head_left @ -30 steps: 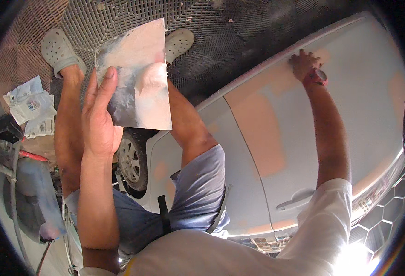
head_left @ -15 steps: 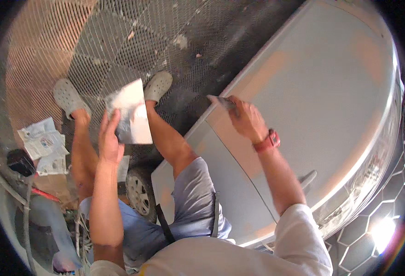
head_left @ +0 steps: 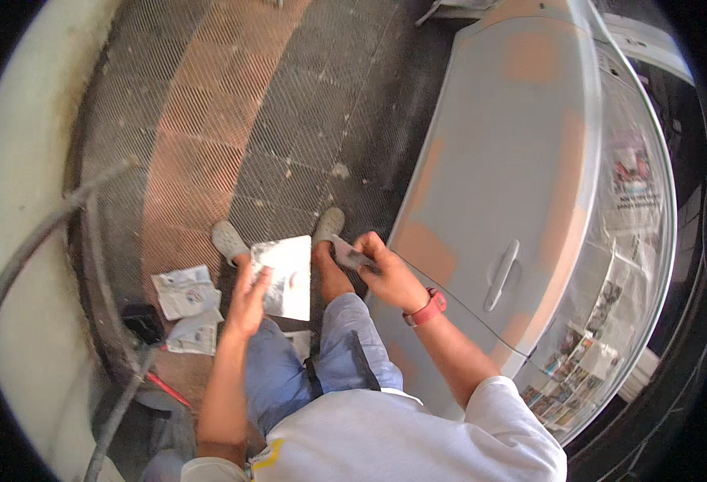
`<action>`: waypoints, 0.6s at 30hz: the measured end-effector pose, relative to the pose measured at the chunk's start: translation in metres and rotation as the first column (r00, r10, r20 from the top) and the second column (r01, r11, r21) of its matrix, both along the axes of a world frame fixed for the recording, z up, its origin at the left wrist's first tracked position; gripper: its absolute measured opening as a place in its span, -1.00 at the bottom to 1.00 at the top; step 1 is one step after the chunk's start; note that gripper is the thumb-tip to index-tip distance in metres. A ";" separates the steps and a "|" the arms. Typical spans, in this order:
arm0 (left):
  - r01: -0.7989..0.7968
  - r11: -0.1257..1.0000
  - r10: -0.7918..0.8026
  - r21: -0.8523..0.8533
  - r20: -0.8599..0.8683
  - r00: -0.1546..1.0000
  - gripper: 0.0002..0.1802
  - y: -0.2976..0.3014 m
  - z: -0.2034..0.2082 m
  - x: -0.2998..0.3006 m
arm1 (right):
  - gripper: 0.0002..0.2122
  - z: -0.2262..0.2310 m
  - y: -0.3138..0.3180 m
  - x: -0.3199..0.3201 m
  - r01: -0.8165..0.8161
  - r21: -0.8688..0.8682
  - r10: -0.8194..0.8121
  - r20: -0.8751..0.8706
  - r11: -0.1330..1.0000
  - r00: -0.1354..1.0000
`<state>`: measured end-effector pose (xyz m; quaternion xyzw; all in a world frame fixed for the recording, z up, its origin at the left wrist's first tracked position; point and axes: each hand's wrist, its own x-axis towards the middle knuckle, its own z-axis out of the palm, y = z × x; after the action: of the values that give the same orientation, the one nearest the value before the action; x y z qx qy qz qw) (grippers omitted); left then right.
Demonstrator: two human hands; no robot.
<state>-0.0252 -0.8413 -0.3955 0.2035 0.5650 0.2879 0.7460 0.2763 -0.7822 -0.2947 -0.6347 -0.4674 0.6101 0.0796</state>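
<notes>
My left hand [head_left: 247,304] grips a white rectangular board [head_left: 292,277] by its left side, over my legs. A grey smear marks the board near my fingers. In my right hand [head_left: 392,279] is a putty knife [head_left: 350,255], its flat blade pointing left toward the board, with a small gap between them. Part of its grip is hidden by my fingers. Beside my right hand stands a car's side panel [head_left: 498,177], dull grey with beige patches. A door handle [head_left: 503,275] sticks out from it.
Newspaper [head_left: 627,201] covers the car's window. Printed papers [head_left: 185,293] lie on the ribbed tile floor [head_left: 201,153] at left, near a dark box [head_left: 141,323] and a red bar-like thing [head_left: 169,389]. A grey hose [head_left: 40,229] curves along the pale surface at far left.
My right hand has drawn the putty knife back from over the car panel toward the board. The view has shifted, showing more of the window's newspaper and the left side.
</notes>
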 end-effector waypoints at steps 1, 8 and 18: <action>0.185 0.970 -0.160 0.159 -0.160 0.974 -0.46 0.008 0.022 -0.005 | -0.54 0.036 0.018 -0.036 -0.125 0.209 0.088 0.176 0.970 0.981; -0.116 0.963 0.137 0.244 -0.072 0.988 -0.37 0.071 0.196 -0.041 | -0.38 0.180 0.003 -0.150 -0.616 0.503 0.273 0.596 0.606 0.755; -0.349 0.928 0.271 0.132 0.405 0.873 -0.60 0.151 0.283 -0.049 | -0.36 0.309 0.026 -0.171 -0.297 0.830 0.283 0.177 0.472 0.943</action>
<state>-0.0743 -0.6900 -0.1120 0.1245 0.4032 0.4937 0.7604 0.1049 -0.7557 0.0147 -0.4315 -0.8049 0.3054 0.2696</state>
